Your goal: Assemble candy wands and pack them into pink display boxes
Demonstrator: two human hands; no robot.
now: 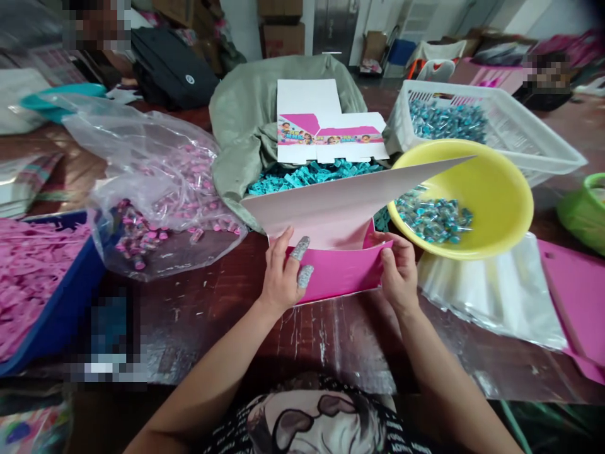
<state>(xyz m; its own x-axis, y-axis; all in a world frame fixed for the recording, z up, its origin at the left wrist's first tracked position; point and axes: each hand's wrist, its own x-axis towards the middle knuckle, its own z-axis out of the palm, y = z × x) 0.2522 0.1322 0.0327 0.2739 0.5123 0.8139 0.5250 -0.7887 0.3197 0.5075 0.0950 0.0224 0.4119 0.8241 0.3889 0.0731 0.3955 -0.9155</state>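
A pink cardboard box [338, 274] with a raised white-lined flap stands on the dark table in front of me. My left hand [286, 268] is at its left end, with grey wrapping on two fingers and the fingertips over the front panel's top edge. At the right corner my right hand [397, 268] pinches the panel between thumb and fingers. Behind the flap lies a heap of teal plastic pieces [312, 178] in a grey-green sack [241, 94]. A flattened printed carton [307, 104] rests on that heap.
To the right are a yellow bowl [501, 195] of small teal-capped capsules, a white crate [534, 120] and clear plastic bags [496, 302]. Leftward sit a clear bag [189, 183] of pink-capped capsules and a blue tray [61, 302] of pink pieces.
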